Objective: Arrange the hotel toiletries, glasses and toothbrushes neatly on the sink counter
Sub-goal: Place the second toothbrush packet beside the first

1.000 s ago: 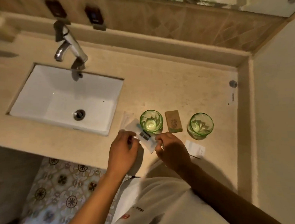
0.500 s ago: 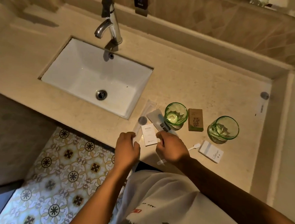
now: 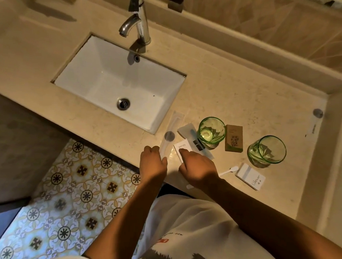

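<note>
Two green glasses stand on the beige counter (image 3: 236,97), one (image 3: 211,132) near the sink and one (image 3: 267,151) further right, with a brown soap box (image 3: 234,138) between them. A white packet with a dark label (image 3: 198,144) lies against the left glass. My right hand (image 3: 198,168) pinches the lower edge of a white HOTEL box (image 3: 182,147). My left hand (image 3: 154,164) grips the near end of a long clear toothbrush packet (image 3: 171,132). Behind my right wrist lies a bare white toothbrush (image 3: 228,171), and right of it a white box (image 3: 250,177).
The white sink basin (image 3: 101,81) with its chrome tap (image 3: 138,24) lies to the left. A raised ledge (image 3: 248,52) and side wall close off the counter's back and right. A small round metal fitting (image 3: 317,113) sits at the far right. Patterned floor tiles (image 3: 69,193) show below the counter edge.
Both hands let go of the white labelled packet, which now lies by the left glass. My right hand moved onto the HOTEL box, my left onto the clear toothbrush packet. The view shifted left.
</note>
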